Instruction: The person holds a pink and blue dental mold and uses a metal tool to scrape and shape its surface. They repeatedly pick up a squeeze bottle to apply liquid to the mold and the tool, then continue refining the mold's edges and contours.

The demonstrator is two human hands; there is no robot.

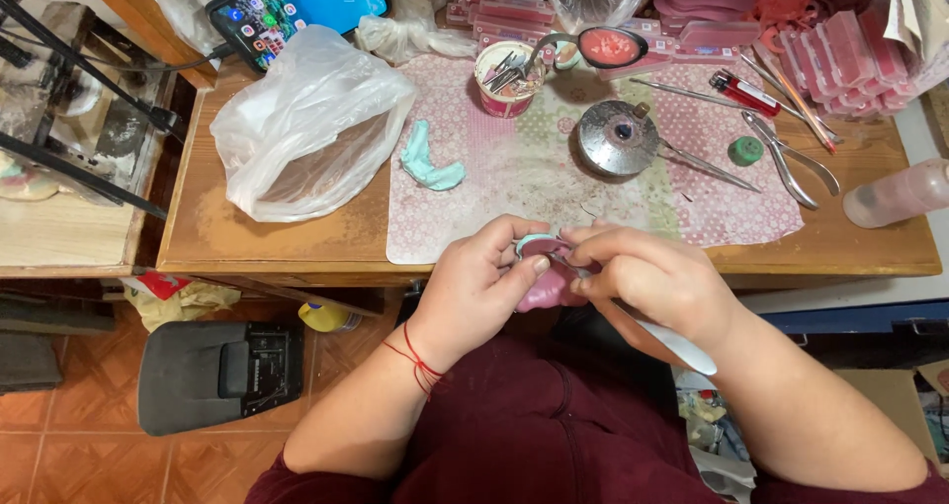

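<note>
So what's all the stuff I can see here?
pink piece: one, pink, held in both hands
white-handled tool: one, in the right hand
plastic bag: one, white, left on the desk
mint cast: one, on the patterned mat
cup of tools: one, pink, back of mat
metal burner: one, silver, mid mat
pliers: one, right of mat
lighter: one, red
bottle: one, pinkish, far right
phone: one, top left
left hand: one
right hand: one

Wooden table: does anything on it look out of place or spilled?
Nothing is spilled. The clear plastic bottle lies on its side at the right edge of the wooden table, and the smartphone overhangs the far edge, tilted.
</note>
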